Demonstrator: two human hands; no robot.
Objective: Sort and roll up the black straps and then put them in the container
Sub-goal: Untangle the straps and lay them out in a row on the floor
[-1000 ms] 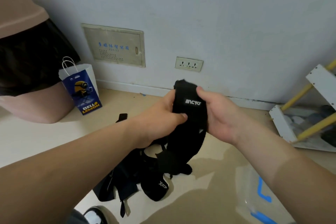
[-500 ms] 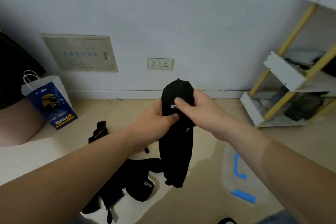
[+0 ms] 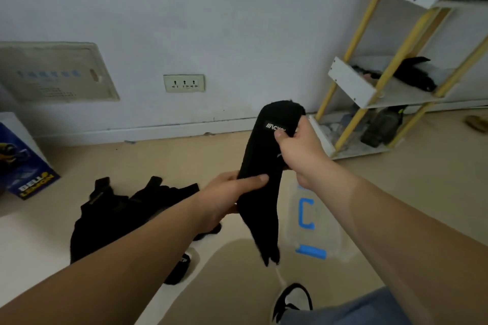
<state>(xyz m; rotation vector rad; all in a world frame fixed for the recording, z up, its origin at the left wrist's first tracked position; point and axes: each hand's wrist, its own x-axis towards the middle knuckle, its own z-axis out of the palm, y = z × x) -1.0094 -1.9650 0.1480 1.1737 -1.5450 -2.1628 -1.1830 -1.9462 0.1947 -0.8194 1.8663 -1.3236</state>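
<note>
Both hands grasp one black strap (image 3: 261, 163) in the air above the floor (image 3: 396, 182): the right hand (image 3: 298, 150) pinches its folded top beside the white logo, and the left hand (image 3: 227, 198) grips its middle, thumb across the front. It hangs limp, so it seems soft and light, and it probably rolls best when started tightly from the folded top. Other straps (image 3: 113, 214) lie piled on the floor at the left, and the clear container (image 3: 306, 212) stands under the right forearm.

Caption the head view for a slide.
Right hand pinches the top of a hanging black strap, left hand grips it midway, near a clear container.
</note>
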